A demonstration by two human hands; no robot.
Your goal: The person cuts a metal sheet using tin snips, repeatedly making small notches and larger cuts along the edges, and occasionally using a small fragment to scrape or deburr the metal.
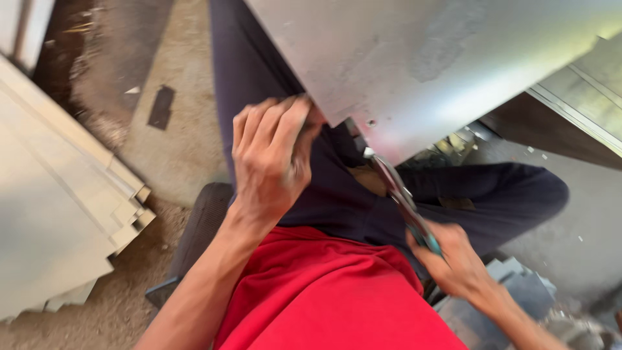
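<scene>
Head view, metal sheet [421, 65] edge under left fingers [272, 123], snips [398, 194] in right hand [447, 256]

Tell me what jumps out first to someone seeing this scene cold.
A big shiny metal sheet fills the top right, tilted over the person's lap. The left hand grips its lower edge at centre, while the right hand, lower right, holds pliers with blue-green handles, their tip at the sheet's corner. The red shirt glows at the bottom, and pale stacked panels lie left.
</scene>
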